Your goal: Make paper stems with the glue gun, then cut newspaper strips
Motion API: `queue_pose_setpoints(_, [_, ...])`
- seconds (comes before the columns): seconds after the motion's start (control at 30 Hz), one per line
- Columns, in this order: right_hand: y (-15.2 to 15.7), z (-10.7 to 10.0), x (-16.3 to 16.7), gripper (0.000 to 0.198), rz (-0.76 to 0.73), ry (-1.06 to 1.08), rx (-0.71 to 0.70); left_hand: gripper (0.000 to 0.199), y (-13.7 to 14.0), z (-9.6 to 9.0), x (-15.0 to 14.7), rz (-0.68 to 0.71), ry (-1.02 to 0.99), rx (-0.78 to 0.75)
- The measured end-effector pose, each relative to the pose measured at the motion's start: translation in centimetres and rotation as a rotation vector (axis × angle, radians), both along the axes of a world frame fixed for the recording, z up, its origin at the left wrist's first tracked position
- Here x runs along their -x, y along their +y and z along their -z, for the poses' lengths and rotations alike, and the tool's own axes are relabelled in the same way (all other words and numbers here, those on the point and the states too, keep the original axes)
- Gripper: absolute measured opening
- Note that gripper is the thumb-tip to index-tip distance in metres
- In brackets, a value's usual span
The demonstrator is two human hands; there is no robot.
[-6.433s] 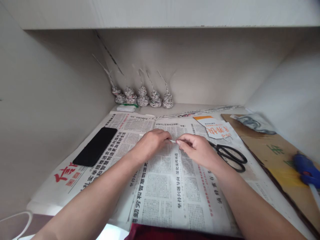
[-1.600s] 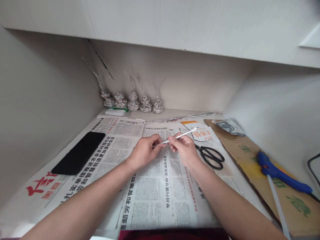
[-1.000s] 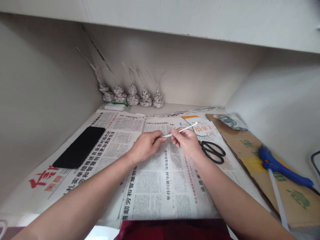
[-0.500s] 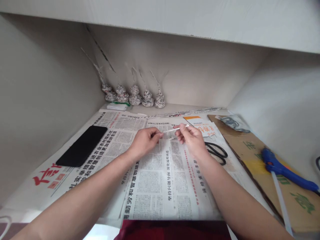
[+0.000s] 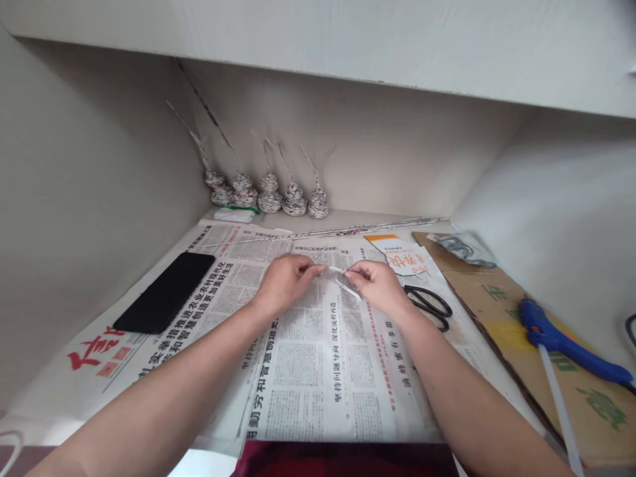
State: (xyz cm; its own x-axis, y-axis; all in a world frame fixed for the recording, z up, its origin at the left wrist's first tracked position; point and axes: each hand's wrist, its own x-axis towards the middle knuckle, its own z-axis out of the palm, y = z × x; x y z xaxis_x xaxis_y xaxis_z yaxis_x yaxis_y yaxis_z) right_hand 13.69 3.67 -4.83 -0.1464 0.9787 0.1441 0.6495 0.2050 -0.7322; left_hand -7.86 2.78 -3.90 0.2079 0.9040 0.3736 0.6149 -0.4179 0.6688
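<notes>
My left hand pinches one part of a thin white paper strip between thumb and fingertips. My right hand pinches the same strip a short way to the right. Another white length hangs below, slanting down toward my right fingers; whether it belongs to the same strip I cannot tell. A fine dark tip pokes up past my left fingertips. Both hands hover over printed newspaper. Black-handled scissors lie just right of my right wrist, their blades hidden.
Several woven paper gourd shapes stand along the back wall, with long paper rods before them. A black phone lies at left. On cardboard at right rest a blue glue gun and a plastic bag. A shelf overhangs.
My right hand has moved slightly down and its fingers have closed in on the strip, nearer my left hand. The lower white length now shows longer. My left hand has barely moved.
</notes>
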Motion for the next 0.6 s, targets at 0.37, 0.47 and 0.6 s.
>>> queue_pose_setpoints(0.37, [-1.6, -0.9, 1.9, 0.026, -0.151, 0.500, 0.250, 0.016, -0.2, 0.5, -1.2, 0.091, -0.484, 0.251])
queue_pose_setpoints(0.47, [-1.6, -1.2, 1.8, 0.021, -0.081, 0.489, 0.162, 0.019, -0.3, 0.0, -1.2, 0.096, -0.551, 0.312])
queue_pose_setpoints(0.6, [-1.6, -1.4, 1.8, 0.017, -0.112, 0.504, 0.045, 0.021, -0.4, -0.4, -1.3, 0.119, -0.686, 0.411])
